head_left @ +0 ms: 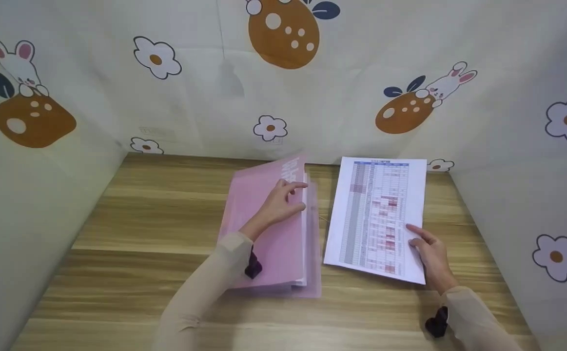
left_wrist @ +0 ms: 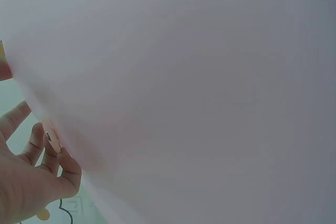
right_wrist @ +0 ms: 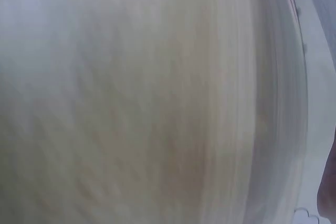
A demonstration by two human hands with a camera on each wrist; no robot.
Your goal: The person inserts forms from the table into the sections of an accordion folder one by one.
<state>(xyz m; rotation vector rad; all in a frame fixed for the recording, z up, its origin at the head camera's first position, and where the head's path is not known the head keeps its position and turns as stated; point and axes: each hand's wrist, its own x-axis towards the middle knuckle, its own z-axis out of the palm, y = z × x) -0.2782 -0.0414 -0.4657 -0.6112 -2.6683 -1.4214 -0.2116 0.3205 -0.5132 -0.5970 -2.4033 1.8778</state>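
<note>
A pink folder [head_left: 263, 219] lies left of centre on the table, its front cover slightly raised and white pages showing at the right side. My left hand [head_left: 279, 202] is over that cover and grips its right edge with thumb and fingers. In the left wrist view the pale cover [left_wrist: 184, 87] fills most of the picture, and the left hand [left_wrist: 34, 174] is at its edge. With my right hand [head_left: 432, 256] I pinch the right edge of a sheet printed with a table [head_left: 376, 219]. The right wrist view is blurred; only a sliver of the hand [right_wrist: 328, 187] shows.
The wood-grain table [head_left: 132, 234] extends around the folder and sheet. Pale curtain-like walls [head_left: 205, 112] printed with rabbits, flowers and orange fruit enclose its back and both sides. A black wrist device [head_left: 438, 321] sits under the right sleeve.
</note>
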